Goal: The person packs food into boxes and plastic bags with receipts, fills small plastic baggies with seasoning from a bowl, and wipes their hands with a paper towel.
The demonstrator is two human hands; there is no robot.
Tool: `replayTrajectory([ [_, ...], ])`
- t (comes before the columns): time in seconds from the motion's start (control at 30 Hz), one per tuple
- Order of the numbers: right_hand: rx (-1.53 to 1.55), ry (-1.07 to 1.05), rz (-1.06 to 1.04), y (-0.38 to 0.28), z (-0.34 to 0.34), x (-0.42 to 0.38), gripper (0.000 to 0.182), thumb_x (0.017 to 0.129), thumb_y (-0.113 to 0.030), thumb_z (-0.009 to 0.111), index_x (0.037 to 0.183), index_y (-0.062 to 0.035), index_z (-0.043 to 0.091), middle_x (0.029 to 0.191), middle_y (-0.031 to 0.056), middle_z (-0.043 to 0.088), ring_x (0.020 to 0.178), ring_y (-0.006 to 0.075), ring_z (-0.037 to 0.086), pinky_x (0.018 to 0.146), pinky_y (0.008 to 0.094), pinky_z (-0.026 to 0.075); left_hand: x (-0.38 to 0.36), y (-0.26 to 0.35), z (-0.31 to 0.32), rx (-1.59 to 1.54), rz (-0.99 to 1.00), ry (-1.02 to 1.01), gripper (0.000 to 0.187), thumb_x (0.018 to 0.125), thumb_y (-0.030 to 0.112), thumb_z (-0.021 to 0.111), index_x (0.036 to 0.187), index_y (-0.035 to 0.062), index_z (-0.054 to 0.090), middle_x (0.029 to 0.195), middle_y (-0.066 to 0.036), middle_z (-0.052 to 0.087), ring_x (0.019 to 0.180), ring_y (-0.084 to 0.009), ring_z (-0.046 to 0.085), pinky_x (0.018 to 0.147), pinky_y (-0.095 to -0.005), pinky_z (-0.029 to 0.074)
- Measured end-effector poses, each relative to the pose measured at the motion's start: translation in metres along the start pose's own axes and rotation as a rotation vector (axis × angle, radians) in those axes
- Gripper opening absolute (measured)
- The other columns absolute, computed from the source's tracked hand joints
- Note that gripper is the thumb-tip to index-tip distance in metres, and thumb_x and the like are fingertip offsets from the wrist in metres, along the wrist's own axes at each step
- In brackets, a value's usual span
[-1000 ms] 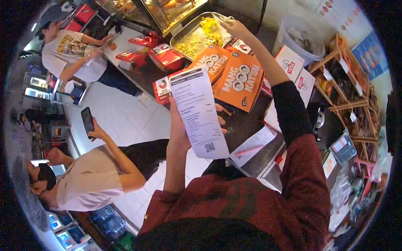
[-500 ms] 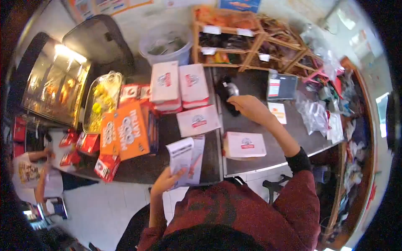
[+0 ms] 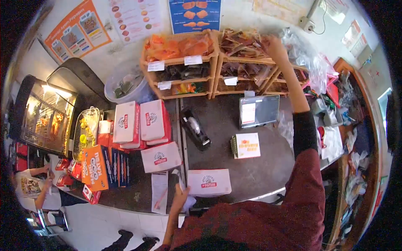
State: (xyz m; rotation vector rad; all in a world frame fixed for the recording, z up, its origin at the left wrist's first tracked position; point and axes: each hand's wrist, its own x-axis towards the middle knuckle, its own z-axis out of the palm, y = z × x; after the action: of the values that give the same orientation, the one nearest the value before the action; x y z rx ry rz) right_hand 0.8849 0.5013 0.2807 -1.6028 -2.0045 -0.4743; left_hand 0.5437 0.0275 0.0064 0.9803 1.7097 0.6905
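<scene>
My left hand is closed on a folded white paper at the table's front edge, beside a flat white box. Another printed paper lies to its left. Up at the top right tray of the rack, my right hand reaches in among brown packets; its fingers are blurred against them, so what they hold cannot be made out. A black tape dispenser rests on the dark table.
White-and-red boxes are stacked left of centre, near orange boxes. Behind them are a plastic tub and a lit display case. A tablet and a small box stand right. A person is at far left.
My right hand has left the tape dispenser and moved up to the rack's top tray. My left hand still has a paper, now beside the flat box. The view has shifted upward and right.
</scene>
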Motion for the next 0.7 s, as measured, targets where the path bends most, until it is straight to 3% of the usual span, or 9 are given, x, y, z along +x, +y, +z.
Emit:
replayTrajectory([
  [0.13,0.194,-0.076,-0.073,0.063,0.025,0.045,0.018,0.073,-0.015,0.06,0.084,-0.0003,0.061,0.079,0.018,0.062,0.078,0.0324,0.061,0.07,0.0397,0.048,-0.008,-0.018,0.025,-0.219,-0.279,-0.006,0.052,0.084,0.03,0.056,0.12,-0.0007,0.033,0.11,-0.019,0.05,0.101,-0.0247,0.049,0.088,-0.034,0.038],
  [0.2,0.406,-0.167,-0.194,0.09,0.06,0.059,0.03,0.068,-0.023,0.068,0.088,-0.0007,0.062,0.081,0.0207,0.06,0.079,0.0346,0.057,0.066,0.041,0.045,-0.013,-0.047,0.047,-0.492,-0.119,0.036,0.053,0.083,0.028,0.057,0.12,-0.0007,0.033,0.112,-0.018,0.049,0.102,-0.0235,0.048,0.088,-0.0325,0.038],
  [0.27,0.399,-0.264,-0.158,0.057,0.041,0.054,0.03,0.068,-0.024,0.068,0.086,-0.0007,0.063,0.08,0.0218,0.059,0.078,0.0337,0.057,0.069,0.0405,0.044,-0.017,-0.045,0.052,-0.613,-0.248,0.105,0.051,0.083,0.026,0.058,0.12,0.0014,0.033,0.11,-0.015,0.05,0.101,-0.0219,0.049,0.087,-0.032,0.039],
  [0.33,0.408,-0.328,-0.343,0.038,0.03,0.046,0.027,0.073,-0.025,0.065,0.085,-0.0004,0.063,0.082,0.0219,0.059,0.077,0.0349,0.056,0.071,0.0405,0.044,-0.021,-0.028,0.051,-0.614,-0.277,0.093,0.056,0.083,0.027,0.059,0.124,0.0005,0.03,0.108,-0.015,0.05,0.1,-0.0221,0.048,0.087,-0.0323,0.039],
  [0.4,0.234,-0.295,-0.357,0.046,0.055,0.046,0.026,0.076,-0.023,0.061,0.086,0.0004,0.062,0.083,0.0216,0.058,0.078,0.0356,0.055,0.071,0.0407,0.044,-0.037,0.031,0.036,-0.237,-0.199,0.179,0.064,0.081,0.024,0.062,0.127,-0.0008,0.027,0.106,-0.014,0.049,0.1,-0.022,0.048,0.088,-0.0321,0.039],
  [0.47,0.107,-0.149,-0.218,0.033,0.046,0.038,0.024,0.076,-0.02,0.059,0.087,0.0009,0.06,0.083,0.0207,0.057,0.08,0.0357,0.055,0.071,0.0402,0.044,-0.045,0.062,0.03,-0.252,-0.133,0.157,0.072,0.074,0.019,0.069,0.128,-0.0023,0.026,0.11,-0.016,0.047,0.104,-0.0259,0.047,0.09,-0.0336,0.038],
  [0.53,0.066,-0.088,-0.185,0.038,0.032,0.035,0.024,0.076,-0.02,0.059,0.087,0.0012,0.06,0.084,0.0198,0.057,0.081,0.0354,0.054,0.071,0.0398,0.044,-0.048,0.072,0.027,0.28,0.239,0.148,0.076,0.067,0.014,0.074,0.126,-0.001,0.029,0.115,-0.019,0.045,0.109,-0.0301,0.045,0.093,-0.0358,0.037],
  [0.57,0.022,-0.021,-0.146,0.039,0.023,0.034,0.024,0.075,-0.019,0.06,0.088,0.0014,0.059,0.086,0.019,0.057,0.082,0.0351,0.054,0.071,0.0394,0.044,-0.048,0.08,0.027,0.244,0.231,0.108,0.084,0.061,0.016,0.078,0.126,-0.002,0.028,0.118,-0.022,0.042,0.112,-0.0333,0.043,0.094,-0.0378,0.035],
  [0.7,0.227,-0.043,-0.362,0.017,-0.068,0.0,0.015,0.073,-0.01,0.06,0.082,0.0017,0.058,0.082,0.0153,0.054,0.077,0.0303,0.054,0.068,0.0354,0.044,-0.048,0.081,0.019,0.042,0.029,0.103,0.082,0.066,0.02,0.075,0.127,-0.0033,0.027,0.115,-0.021,0.045,0.11,-0.0313,0.044,0.094,-0.0371,0.036],
])
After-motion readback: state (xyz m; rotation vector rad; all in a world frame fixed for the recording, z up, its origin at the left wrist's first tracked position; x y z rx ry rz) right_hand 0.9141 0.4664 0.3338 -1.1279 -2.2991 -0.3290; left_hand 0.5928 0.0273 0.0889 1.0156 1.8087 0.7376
